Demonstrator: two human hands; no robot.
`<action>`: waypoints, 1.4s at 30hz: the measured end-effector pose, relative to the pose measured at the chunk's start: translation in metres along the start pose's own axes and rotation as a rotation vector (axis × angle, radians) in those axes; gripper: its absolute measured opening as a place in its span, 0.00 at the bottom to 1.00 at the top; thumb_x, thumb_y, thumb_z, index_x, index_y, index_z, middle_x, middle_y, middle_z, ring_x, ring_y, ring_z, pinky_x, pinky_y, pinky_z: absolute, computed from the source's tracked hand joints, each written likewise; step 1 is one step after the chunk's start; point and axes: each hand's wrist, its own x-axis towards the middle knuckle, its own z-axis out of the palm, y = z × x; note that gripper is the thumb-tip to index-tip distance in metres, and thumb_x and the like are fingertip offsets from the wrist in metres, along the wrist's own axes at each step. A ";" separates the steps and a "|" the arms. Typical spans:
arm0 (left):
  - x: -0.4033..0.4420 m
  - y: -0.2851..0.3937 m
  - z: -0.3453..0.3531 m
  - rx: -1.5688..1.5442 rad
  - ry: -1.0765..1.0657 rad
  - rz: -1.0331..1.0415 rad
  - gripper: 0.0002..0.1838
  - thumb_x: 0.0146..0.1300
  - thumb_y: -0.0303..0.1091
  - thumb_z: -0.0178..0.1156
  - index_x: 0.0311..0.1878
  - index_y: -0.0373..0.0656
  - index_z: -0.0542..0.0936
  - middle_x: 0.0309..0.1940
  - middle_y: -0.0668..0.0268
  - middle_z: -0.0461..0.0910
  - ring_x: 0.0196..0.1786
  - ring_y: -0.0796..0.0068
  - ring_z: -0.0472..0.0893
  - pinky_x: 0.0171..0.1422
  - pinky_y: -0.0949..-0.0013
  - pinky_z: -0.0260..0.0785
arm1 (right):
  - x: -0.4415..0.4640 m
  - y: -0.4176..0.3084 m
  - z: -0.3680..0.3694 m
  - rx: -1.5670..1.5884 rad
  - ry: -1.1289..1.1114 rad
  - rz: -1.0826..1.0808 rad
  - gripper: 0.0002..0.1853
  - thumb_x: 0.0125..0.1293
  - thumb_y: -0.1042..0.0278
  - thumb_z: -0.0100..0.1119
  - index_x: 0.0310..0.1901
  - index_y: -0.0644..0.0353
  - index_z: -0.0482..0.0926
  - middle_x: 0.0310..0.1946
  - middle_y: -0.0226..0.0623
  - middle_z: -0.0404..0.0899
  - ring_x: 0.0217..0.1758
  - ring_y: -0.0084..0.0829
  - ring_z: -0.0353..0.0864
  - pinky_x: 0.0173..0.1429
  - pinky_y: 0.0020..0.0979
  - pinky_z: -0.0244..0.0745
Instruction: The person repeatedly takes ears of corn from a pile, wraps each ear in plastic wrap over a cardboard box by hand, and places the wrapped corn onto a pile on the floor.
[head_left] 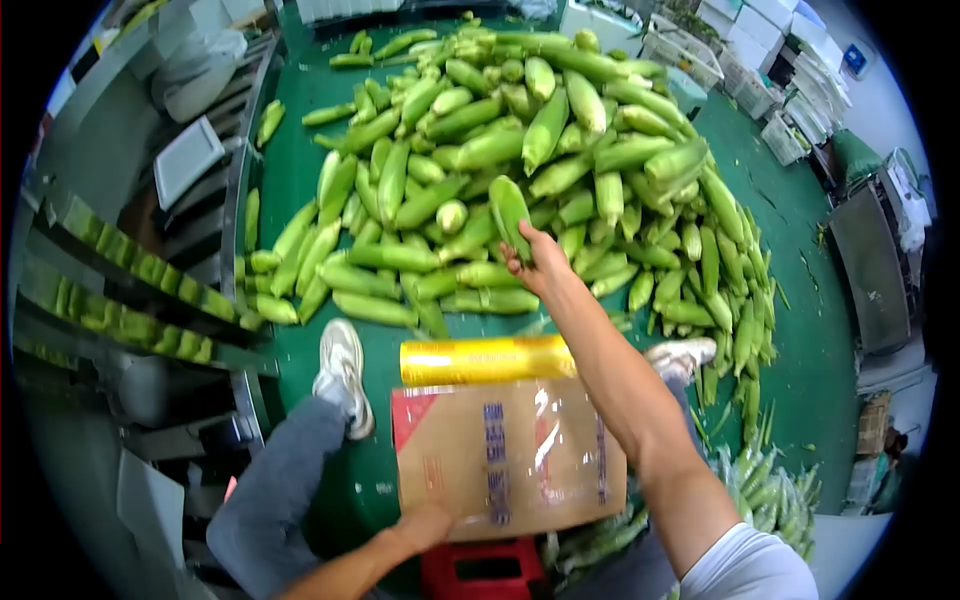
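My right hand [537, 262] is closed round the lower end of a green ear of corn in its husk [509, 210], held upright over the near side of a big heap of corn [470, 130]. At the near left edge of a taped cardboard box [520, 455] is my left hand [425, 524], in contact with the box; its fingers are blurred and partly hidden. Against the box's far side lies a yellow roll [485, 360] with print on it. Under the box's near edge shows a red plastic seat or stool [482, 568].
The heap spreads over a green floor [790, 270]. Bagged corn [770, 495] lies at the lower right. Along the left runs a metal roller conveyor [225, 160] with a white tray [188, 160]. White crates [685, 50] stand at the back right. My shoes [343, 370] flank the box.
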 end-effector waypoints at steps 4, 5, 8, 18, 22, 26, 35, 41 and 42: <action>-0.007 0.005 -0.002 -0.035 0.051 -0.070 0.09 0.61 0.27 0.58 0.43 0.39 0.84 0.41 0.49 0.85 0.47 0.43 0.85 0.53 0.46 0.78 | -0.200 0.089 -0.102 -0.896 -0.197 -0.458 0.26 0.72 0.67 0.66 0.70 0.63 0.74 0.51 0.37 0.84 0.50 0.26 0.83 0.57 0.30 0.79; -0.007 0.004 0.000 -0.037 0.071 -0.045 0.09 0.61 0.27 0.59 0.43 0.39 0.84 0.40 0.49 0.85 0.47 0.42 0.84 0.52 0.46 0.78 | -0.247 0.088 -0.111 -1.013 -0.207 -0.356 0.29 0.69 0.73 0.68 0.71 0.64 0.73 0.58 0.40 0.83 0.61 0.28 0.79 0.67 0.33 0.74; -0.017 -0.007 0.001 -0.088 0.107 0.077 0.05 0.66 0.29 0.59 0.37 0.37 0.79 0.37 0.50 0.83 0.44 0.39 0.82 0.45 0.48 0.75 | -0.279 0.123 -0.183 -1.320 -0.412 -0.620 0.33 0.61 0.73 0.74 0.69 0.63 0.75 0.56 0.43 0.83 0.55 0.37 0.81 0.64 0.37 0.74; 0.069 0.034 -0.079 -0.351 0.870 -0.285 0.11 0.64 0.34 0.68 0.43 0.38 0.80 0.37 0.53 0.82 0.43 0.54 0.82 0.49 0.55 0.74 | -0.278 0.144 -0.201 -1.617 -0.416 -0.613 0.33 0.55 0.64 0.79 0.64 0.56 0.81 0.52 0.47 0.82 0.56 0.50 0.79 0.61 0.45 0.75; 0.033 0.065 -0.064 0.127 0.827 -0.013 0.27 0.58 0.39 0.73 0.57 0.37 0.77 0.52 0.52 0.78 0.55 0.52 0.76 0.60 0.49 0.69 | -0.268 0.164 -0.224 -1.456 -0.193 -0.666 0.32 0.51 0.57 0.82 0.58 0.56 0.83 0.50 0.50 0.82 0.56 0.53 0.79 0.61 0.45 0.75; 0.042 0.060 -0.051 0.331 0.780 -0.075 0.39 0.52 0.38 0.76 0.66 0.37 0.72 0.54 0.53 0.74 0.59 0.52 0.72 0.65 0.48 0.64 | -0.312 0.181 -0.230 -1.188 0.246 -0.816 0.24 0.55 0.58 0.79 0.52 0.55 0.86 0.42 0.48 0.82 0.52 0.53 0.80 0.58 0.45 0.77; 0.045 0.044 -0.052 0.238 0.677 0.020 0.35 0.50 0.29 0.74 0.64 0.42 0.75 0.48 0.57 0.78 0.56 0.54 0.77 0.61 0.55 0.70 | -0.343 0.144 -0.254 -0.896 0.202 -0.327 0.11 0.69 0.69 0.67 0.30 0.66 0.85 0.21 0.31 0.81 0.22 0.22 0.75 0.30 0.28 0.71; 0.050 0.038 -0.071 0.065 0.431 -0.060 0.37 0.48 0.35 0.79 0.63 0.41 0.74 0.51 0.53 0.80 0.59 0.48 0.78 0.63 0.52 0.73 | -0.218 0.153 -0.200 -1.085 0.265 -0.632 0.08 0.67 0.71 0.65 0.34 0.68 0.85 0.26 0.40 0.86 0.27 0.29 0.83 0.35 0.31 0.77; 0.051 0.036 -0.074 -0.007 0.477 -0.070 0.37 0.49 0.37 0.79 0.62 0.41 0.74 0.52 0.52 0.81 0.59 0.47 0.79 0.62 0.52 0.73 | -0.220 0.158 -0.190 -1.216 0.204 -0.672 0.10 0.66 0.67 0.67 0.37 0.68 0.85 0.28 0.43 0.87 0.29 0.36 0.84 0.37 0.35 0.79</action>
